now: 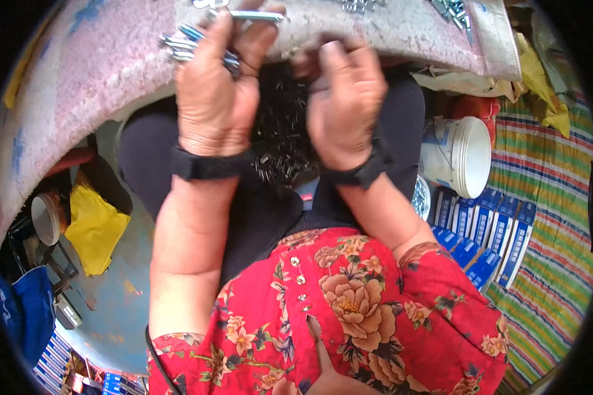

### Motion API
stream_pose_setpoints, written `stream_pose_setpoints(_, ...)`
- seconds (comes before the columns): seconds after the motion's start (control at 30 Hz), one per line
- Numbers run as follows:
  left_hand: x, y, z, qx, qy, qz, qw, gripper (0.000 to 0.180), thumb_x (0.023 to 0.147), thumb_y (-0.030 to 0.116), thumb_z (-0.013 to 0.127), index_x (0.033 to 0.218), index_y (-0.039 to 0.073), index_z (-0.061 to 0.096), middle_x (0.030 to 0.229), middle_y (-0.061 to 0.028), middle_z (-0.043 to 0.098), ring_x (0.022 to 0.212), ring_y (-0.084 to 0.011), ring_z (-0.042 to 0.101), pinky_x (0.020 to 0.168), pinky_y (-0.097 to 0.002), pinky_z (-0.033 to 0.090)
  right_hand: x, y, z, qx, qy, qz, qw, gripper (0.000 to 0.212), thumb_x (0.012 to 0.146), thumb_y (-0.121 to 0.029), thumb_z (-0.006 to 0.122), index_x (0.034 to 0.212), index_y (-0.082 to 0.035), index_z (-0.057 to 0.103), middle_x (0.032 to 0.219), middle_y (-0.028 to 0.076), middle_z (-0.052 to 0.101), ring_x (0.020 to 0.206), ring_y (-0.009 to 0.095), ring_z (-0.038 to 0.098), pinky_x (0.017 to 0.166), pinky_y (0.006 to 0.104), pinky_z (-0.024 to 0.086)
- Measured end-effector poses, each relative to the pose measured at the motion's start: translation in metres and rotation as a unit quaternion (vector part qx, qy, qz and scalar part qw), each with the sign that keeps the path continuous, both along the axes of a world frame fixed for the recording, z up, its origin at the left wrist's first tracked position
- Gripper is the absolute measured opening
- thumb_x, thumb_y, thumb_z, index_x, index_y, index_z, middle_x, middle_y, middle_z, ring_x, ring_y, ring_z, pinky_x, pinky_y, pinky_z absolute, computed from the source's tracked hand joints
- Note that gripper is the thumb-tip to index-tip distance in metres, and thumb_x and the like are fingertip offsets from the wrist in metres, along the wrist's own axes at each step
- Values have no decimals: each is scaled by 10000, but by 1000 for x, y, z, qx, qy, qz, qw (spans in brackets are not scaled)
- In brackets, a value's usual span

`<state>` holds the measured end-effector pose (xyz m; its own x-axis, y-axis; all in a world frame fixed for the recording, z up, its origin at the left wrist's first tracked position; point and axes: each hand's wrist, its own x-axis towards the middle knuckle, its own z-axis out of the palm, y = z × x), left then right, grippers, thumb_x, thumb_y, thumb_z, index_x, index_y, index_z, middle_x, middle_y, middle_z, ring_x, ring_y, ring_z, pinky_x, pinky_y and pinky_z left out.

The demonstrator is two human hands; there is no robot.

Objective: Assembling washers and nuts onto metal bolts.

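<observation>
Left hand (216, 102): it is raised over the near edge of the tabletop (125, 69); its fingers are closed around several rods (181, 47).
Rods: they are silver and thin, and their ends point out to the left, past the thumb; one more rod crosses near the thumb tip, pointing to the right.
Right hand (346, 108): it is beside the left hand, well apart from it, with bent fingers; they are blurred, so I cannot tell if they hold something.
Wrists: each one wears a black band (211, 163).
Small parts (283, 122): many dark metal ones lie in a heap below the hands, between the knees.
Tabletop: its cover is pale and stained; loose silver pieces (453, 12) lie at the far right.
Clothes: a red flowered shirt (359, 303) and dark trousers (148, 141).
Right side: a white bucket (473, 158) lies tilted near blue boxes (484, 227), which are on a striped mat (547, 204).
Left side: a yellow bag (97, 227) is below the tabletop.
</observation>
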<state>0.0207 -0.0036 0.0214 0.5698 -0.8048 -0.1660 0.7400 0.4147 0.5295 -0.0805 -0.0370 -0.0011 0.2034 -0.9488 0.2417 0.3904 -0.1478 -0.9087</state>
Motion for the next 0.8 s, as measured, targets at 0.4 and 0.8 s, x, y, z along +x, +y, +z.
stream_pose_setpoints(0.4, -7, 9, -16, -1, -24, -77, 997, 244, 888, 134, 480, 1066, -33, 500, 988, -166, 597, 888, -231, 607, 744, -298, 531, -13, -21, 9, -138, 113, 164, 970, 314, 806, 2, 591, 1112, 21, 523, 804, 12, 571, 635, 35, 500, 531, 157, 402)
stream_pose_setpoints(0.8, 6, 10, -6, 43, -240, -278, 929, 188, 825, 171, 592, 907, 8, 552, 728, -78, 620, 526, -106, 554, 420, -193, 422, -43, -78, 66, -170, 282, 239, 913, 93, 811, -31, 591, 884, 15, 624, 660, 0, 591, 500, 18, 472, 432, 150, 364)
